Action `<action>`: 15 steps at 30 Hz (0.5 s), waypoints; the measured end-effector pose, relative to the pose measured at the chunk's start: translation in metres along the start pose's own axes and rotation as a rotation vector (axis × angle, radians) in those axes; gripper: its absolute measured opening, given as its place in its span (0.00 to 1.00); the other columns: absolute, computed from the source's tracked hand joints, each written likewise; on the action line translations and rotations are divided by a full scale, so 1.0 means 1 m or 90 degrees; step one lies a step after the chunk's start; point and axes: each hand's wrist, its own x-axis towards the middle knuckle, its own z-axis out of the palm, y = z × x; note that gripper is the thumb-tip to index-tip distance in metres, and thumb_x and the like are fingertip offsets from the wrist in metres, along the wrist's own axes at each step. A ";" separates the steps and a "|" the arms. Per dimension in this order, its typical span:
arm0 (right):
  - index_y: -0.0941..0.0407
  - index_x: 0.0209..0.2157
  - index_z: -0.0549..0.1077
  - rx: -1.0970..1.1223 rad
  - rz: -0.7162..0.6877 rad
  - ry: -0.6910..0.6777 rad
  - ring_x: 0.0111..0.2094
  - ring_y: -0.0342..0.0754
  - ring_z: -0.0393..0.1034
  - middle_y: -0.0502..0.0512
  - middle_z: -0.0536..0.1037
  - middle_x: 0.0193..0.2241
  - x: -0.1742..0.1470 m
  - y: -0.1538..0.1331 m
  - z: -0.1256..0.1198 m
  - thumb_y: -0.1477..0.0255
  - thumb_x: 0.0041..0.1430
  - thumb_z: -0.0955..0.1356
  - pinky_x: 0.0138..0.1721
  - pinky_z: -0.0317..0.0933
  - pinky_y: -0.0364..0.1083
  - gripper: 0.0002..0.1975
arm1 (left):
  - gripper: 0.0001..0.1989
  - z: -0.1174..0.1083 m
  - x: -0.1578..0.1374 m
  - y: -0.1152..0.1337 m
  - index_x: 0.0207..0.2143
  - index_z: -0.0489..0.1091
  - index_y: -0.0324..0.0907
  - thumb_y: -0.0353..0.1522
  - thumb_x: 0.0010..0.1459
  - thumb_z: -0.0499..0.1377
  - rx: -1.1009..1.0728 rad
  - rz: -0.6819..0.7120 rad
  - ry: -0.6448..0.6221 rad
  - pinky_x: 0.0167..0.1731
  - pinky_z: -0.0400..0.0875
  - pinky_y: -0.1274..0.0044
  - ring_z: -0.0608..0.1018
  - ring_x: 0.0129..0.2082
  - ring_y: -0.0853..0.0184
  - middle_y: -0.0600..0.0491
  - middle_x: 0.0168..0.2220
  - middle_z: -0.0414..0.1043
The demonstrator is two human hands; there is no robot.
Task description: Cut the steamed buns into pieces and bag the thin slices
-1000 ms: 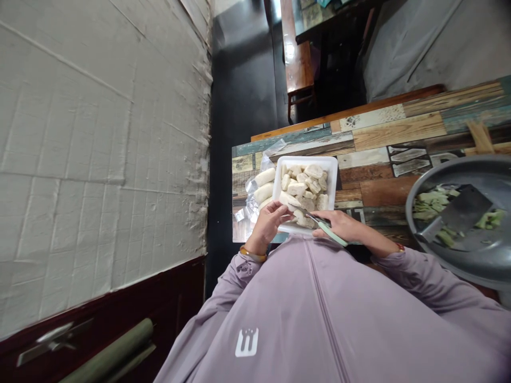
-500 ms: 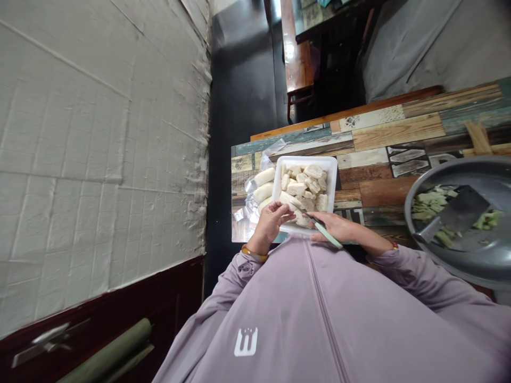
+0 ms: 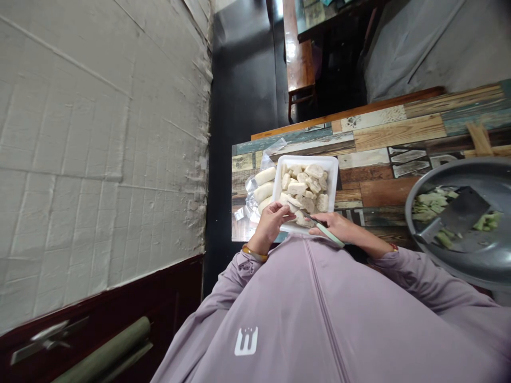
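Over the near edge of a white tray (image 3: 334, 183), my left hand (image 3: 272, 219) pinches a pale, doughy-looking piece (image 3: 290, 200) between thumb and fingers. My right hand (image 3: 335, 225) is closed round a knife (image 3: 329, 234) with a light green handle. Its thin blade points left toward the piece, and I cannot tell whether it touches. Thick, off-white cut pieces (image 3: 306, 184) are heaped in the tray. Left of the tray lie several smooth whole white rolls (image 3: 264, 183) on crumpled clear plastic wrap (image 3: 251, 205).
A large metal basin (image 3: 419, 191) stands at the right with chopped green vegetables (image 3: 433, 205) and a cleaver (image 3: 463, 210). Wooden sticks (image 3: 479, 138) lie behind it on the wood-patterned table (image 3: 383, 189). A white wall (image 3: 104, 133) rises at left, and a bench (image 3: 299, 64) stands beyond.
My right hand and the knife have shifted very slightly, the blade drawing a little back from the piece. My left hand stays in nearly the same place.
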 end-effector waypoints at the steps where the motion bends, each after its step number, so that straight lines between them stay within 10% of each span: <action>1: 0.56 0.42 0.81 -0.005 -0.007 0.006 0.34 0.52 0.73 0.54 0.81 0.33 -0.001 0.001 0.001 0.54 0.57 0.69 0.32 0.62 0.45 0.21 | 0.19 0.000 0.000 0.000 0.25 0.68 0.38 0.39 0.43 0.74 -0.001 -0.002 -0.001 0.39 0.76 0.70 0.77 0.28 0.70 0.56 0.24 0.70; 15: 0.52 0.50 0.80 -0.083 0.043 0.029 0.40 0.58 0.77 0.55 0.84 0.39 -0.010 -0.004 -0.010 0.55 0.55 0.70 0.39 0.67 0.49 0.24 | 0.20 -0.003 0.000 0.003 0.34 0.71 0.38 0.42 0.48 0.71 0.018 0.000 -0.005 0.38 0.76 0.71 0.77 0.32 0.69 0.53 0.31 0.72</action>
